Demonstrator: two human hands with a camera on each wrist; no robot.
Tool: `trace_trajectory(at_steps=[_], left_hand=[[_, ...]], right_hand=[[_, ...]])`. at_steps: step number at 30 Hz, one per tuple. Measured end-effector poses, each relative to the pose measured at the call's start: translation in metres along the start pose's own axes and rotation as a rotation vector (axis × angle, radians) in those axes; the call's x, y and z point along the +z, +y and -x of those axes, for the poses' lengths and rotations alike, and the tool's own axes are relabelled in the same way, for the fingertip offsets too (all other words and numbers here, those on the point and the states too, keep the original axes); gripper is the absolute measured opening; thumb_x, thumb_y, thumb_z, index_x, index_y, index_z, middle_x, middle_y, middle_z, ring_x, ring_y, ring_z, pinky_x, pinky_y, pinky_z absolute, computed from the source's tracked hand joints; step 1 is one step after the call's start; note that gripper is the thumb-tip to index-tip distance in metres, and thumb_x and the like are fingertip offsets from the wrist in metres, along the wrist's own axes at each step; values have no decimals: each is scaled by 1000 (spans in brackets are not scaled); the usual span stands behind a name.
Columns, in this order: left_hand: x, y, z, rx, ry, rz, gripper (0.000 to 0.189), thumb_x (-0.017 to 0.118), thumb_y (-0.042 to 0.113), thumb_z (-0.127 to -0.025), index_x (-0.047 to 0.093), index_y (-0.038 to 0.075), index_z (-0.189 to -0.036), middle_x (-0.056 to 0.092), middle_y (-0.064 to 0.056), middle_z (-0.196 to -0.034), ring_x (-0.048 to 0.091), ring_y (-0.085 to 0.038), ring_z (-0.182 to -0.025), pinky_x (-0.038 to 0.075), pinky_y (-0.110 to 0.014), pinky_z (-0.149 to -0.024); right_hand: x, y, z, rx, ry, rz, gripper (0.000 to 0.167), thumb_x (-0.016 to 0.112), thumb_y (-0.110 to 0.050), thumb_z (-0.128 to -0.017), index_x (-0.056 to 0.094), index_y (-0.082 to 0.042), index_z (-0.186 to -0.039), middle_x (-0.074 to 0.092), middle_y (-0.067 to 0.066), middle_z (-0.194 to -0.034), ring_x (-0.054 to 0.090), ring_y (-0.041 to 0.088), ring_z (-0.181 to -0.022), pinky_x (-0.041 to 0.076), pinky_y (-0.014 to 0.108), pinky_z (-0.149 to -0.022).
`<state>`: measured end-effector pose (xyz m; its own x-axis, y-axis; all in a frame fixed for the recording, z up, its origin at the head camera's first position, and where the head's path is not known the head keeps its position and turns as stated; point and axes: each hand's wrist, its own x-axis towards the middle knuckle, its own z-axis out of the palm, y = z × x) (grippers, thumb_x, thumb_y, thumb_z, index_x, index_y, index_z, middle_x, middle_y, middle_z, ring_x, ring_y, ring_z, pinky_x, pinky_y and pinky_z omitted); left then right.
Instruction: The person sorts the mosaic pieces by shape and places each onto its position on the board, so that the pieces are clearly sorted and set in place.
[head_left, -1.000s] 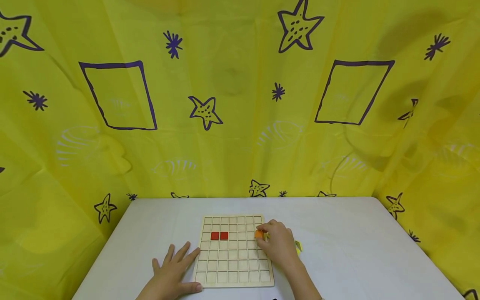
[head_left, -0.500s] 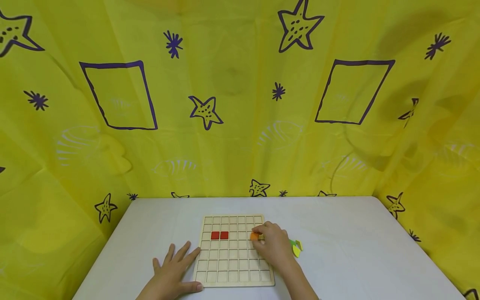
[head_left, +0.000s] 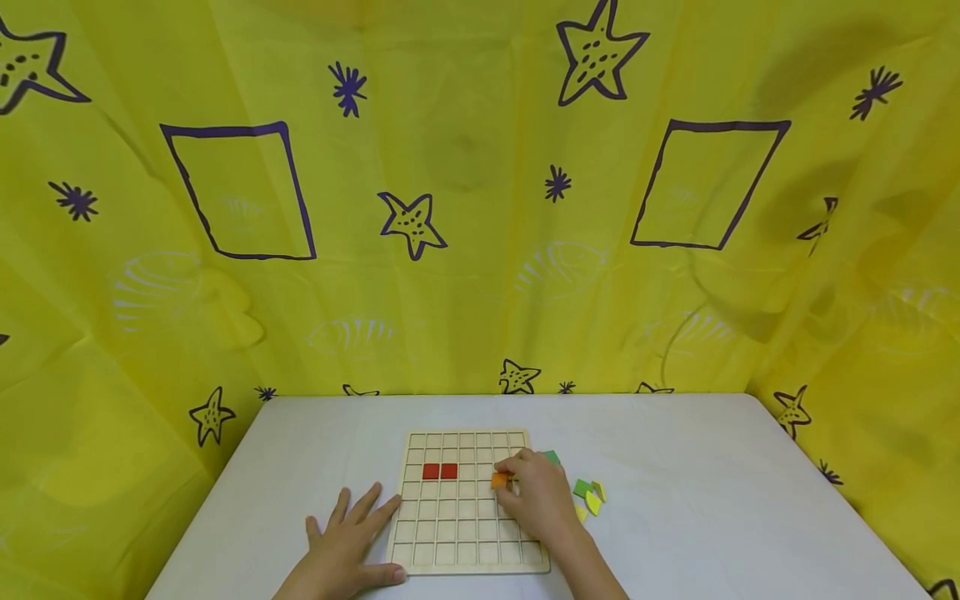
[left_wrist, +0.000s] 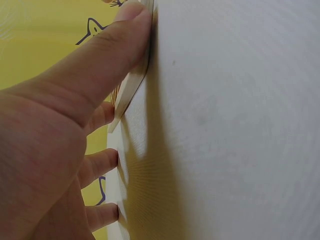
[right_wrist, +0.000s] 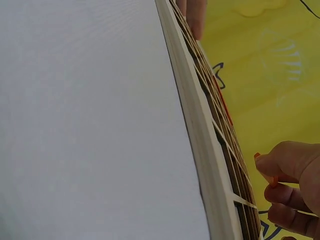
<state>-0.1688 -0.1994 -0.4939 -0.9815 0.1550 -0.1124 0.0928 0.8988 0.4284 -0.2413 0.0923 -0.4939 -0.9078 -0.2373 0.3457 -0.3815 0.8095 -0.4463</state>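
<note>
A pale wooden grid board (head_left: 446,531) lies on the table, with two red square tiles (head_left: 448,472) side by side in its upper left cells. My right hand (head_left: 538,496) pinches an orange tile (head_left: 498,481) between thumb and fingers, over the right part of the board. In the right wrist view, the orange tile (right_wrist: 272,179) shows only partly between thumb and fingertips. My left hand (head_left: 345,537) rests with spread fingers at the board's left side. Its thumb (left_wrist: 95,67) touches the board's near left corner, and the index fingertip meets the left edge.
Right of the board lie a green tile (head_left: 582,488) and several yellow pieces (head_left: 593,503). Another green tile (head_left: 551,457) sits behind my right hand, partly hidden. A yellow patterned curtain (head_left: 465,292) encloses the white table (head_left: 697,500) at the back and sides.
My right hand has moved left and slightly nearer over the board, carrying the orange tile. Green and yellow pieces it covered have come into view. The left hand stays put.
</note>
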Motion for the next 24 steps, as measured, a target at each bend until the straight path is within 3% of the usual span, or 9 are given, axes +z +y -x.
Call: trace_trajectory(at_steps=[12,24], left_hand=[[-1,-1,1,27,25,17,102,79,67,-61,48,22,-148,34,-17,-159,13,-62,-143,-1,-91,-92],[-1,-1,2,34,26,19,102,79,67,-61,49,21,-148,35,-18,-159,13,-63,-142,0,-91,-91]], right_hand=[[3,-5,-1,-68,18,1,22,78,-18,-77,79,-16,-99,66,-6,-91,62,18,-87,49,43,-77],[6,-11,2,-74,8,25,21,78,-19,-77,79,-18,-98,65,-8,-90,61,15,-87,44,36,-73]])
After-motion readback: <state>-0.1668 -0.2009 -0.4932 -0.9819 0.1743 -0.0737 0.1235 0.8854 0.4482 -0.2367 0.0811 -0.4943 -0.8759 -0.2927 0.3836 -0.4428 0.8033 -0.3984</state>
